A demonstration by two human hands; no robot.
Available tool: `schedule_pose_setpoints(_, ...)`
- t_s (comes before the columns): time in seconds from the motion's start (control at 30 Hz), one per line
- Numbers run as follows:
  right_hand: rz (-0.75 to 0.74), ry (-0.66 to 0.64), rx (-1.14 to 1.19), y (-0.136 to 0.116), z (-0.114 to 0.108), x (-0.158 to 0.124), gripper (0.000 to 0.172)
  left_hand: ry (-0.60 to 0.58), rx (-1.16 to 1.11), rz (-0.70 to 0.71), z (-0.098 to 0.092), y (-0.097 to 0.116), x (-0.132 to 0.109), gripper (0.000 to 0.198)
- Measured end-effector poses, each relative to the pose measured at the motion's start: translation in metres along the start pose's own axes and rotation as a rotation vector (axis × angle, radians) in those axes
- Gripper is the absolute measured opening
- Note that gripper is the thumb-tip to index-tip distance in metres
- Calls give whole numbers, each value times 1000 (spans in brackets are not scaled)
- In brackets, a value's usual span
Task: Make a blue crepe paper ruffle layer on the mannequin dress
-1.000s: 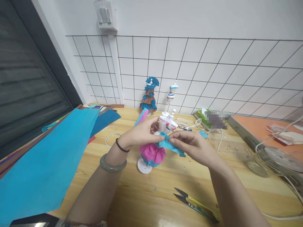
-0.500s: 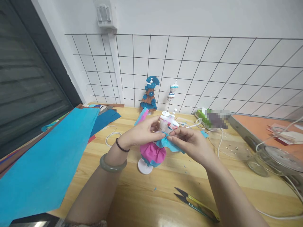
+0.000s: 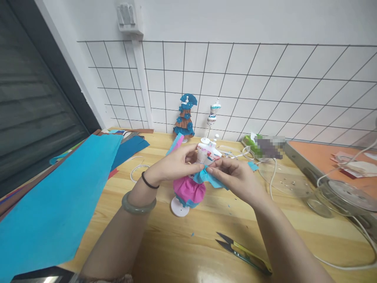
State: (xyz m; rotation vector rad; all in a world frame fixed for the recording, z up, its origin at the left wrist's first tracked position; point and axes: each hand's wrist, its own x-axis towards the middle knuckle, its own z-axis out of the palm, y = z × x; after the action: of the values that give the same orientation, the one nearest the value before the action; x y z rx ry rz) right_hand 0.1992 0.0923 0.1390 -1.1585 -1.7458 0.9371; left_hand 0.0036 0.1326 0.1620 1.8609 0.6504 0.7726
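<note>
Between my hands a small white mannequin (image 3: 208, 152) with painted patches leans slightly on its round white base (image 3: 180, 207). It wears a gathered pink crepe paper skirt (image 3: 189, 189) with blue at the hem. At its waist a strip of light blue crepe paper (image 3: 207, 178) is bunched up. My left hand (image 3: 183, 162) pinches the strip's gathered end against the waist, its other fingers curled behind the torso. My right hand (image 3: 234, 173) pinches the same strip close by, thumb and forefinger together. The fingers behind the mannequin are partly hidden.
Thread snips (image 3: 244, 253) lie at the front right. Long blue crepe sheets (image 3: 61, 196) cover the left side. A mannequin in a teal and brown dress (image 3: 185, 118) and a slim one (image 3: 212, 118) stand by the tiled wall. A clear jar (image 3: 347, 196) and cables are on the right.
Both hands stay at the mannequin's waist, with the blue strip's gathers shifting slightly between the fingertips. The whole view has drifted a little.
</note>
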Motion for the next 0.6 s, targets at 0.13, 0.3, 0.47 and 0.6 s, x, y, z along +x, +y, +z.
schedule_pose_setpoints(0.13,5,2,2,0,0,-1,22,-4,19,-10,-1,2,0,24)
schedule_pose_setpoints(0.3,-10,11,-17,1,1,-2,20,-24,-61,1,0,-1,0,30)
schedule_pose_setpoints(0.47,-4,-2,-23,3,1,-1,21,-27,-94,-3,0,0,0,33)
schedule_pose_setpoints(0.6,-13,-1,-13,2,1,-1,22,-6,-104,28,1,-1,1,36)
